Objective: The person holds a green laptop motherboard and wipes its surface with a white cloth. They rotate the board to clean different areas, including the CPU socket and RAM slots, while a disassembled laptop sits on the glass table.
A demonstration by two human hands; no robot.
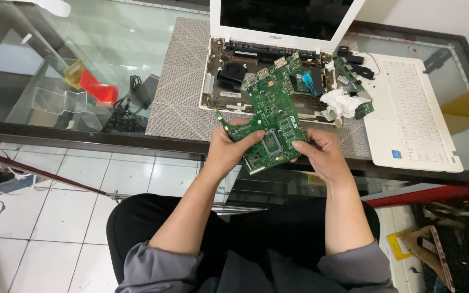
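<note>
Green circuit board (270, 122) sits pinched between our left hand (229, 146) and right hand (321, 154), fingers curled on its edges.

Both forearms bare, sleeves grey, pushed back to elbows. Arms reach forward from lap and come toward each other, elbows apart, wrists close. Left hand (229, 145) sits slightly higher, back of hand toward camera, wrist bent a little inward, thumb stretched to right on top, other fingers curled under and hidden. Right hand (321, 152) opposite, also back up, fingers bent and pointing to left, thumb on upper side. Both hands closed in pinch grip on same flat object, not touching each other.
</note>
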